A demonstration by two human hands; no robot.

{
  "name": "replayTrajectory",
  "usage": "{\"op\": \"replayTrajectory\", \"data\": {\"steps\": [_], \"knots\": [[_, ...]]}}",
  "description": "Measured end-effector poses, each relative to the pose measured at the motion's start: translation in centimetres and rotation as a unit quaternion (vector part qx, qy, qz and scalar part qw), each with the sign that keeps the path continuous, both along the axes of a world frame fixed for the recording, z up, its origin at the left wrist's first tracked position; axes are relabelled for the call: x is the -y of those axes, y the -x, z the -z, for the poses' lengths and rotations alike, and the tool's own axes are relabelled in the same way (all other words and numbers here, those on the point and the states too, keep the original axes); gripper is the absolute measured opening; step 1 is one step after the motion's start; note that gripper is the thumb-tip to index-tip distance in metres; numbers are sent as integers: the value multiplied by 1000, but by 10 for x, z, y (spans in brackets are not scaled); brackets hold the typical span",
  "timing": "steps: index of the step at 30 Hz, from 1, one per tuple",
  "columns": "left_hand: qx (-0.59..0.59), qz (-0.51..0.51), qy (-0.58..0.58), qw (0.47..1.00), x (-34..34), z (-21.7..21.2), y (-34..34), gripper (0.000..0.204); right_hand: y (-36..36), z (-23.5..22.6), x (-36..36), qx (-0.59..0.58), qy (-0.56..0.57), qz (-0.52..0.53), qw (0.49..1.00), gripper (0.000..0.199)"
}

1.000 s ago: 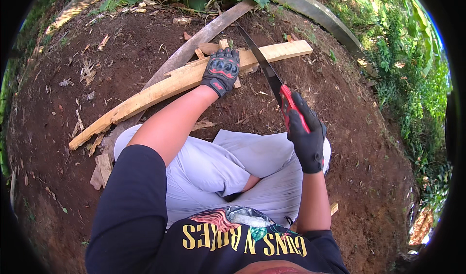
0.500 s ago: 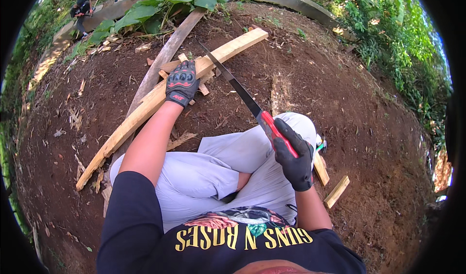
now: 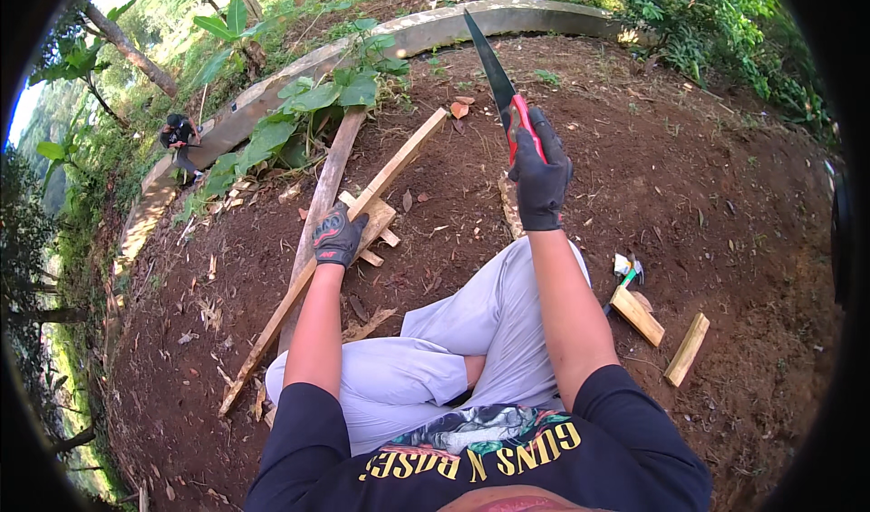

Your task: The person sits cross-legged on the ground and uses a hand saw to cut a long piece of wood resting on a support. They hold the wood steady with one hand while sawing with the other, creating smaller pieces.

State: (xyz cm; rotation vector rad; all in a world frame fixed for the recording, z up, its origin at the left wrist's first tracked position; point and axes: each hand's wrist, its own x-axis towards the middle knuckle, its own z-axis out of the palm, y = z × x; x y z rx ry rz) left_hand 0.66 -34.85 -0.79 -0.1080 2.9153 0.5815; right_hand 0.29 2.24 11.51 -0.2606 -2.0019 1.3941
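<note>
Gripping a raised saw (image 3: 494, 72), the right hand (image 3: 541, 181) clears wood offcuts (image 3: 660, 331); left hand (image 3: 338, 237) clamps the plank (image 3: 362, 208).

1. The left hand (image 3: 339, 236) wears a black glove with red markings on its back.
2. The right hand (image 3: 541, 175) wears a plain black glove.
3. The handsaw (image 3: 497, 82) has a dark blade and a red and black handle.
4. The long plank (image 3: 344, 240) is pale yellowish wood; the older board (image 3: 324, 199) beside it is grey-brown.
5. The two short wood blocks (image 3: 686, 349) are light tan.
6. The ground (image 3: 707, 195) is reddish-brown soil.
7. The trousers (image 3: 435, 358) are light grey.
8. The shirt (image 3: 580, 458) is black with yellow lettering and a multicoloured print.
9. The broad leaves (image 3: 308, 104) are bright green.
</note>
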Motion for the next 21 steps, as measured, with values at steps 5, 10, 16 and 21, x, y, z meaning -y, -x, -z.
{"op": "replayTrajectory", "data": {"steps": [5,10,16,21], "knots": [[18,6,37,999,13,-16,-6,61,23,59,13,85,67,59,992,39],[43,-13,-1,999,-2,-51,-28,61,39,87,-8,63,-40,71,995,38],[29,-22,66,997,-1,1,-33,58,38,52,31,143,79,-2,987,34],[68,6,42,997,-6,-11,-25,55,47,72,24,160,9,-12,987,34]]}}
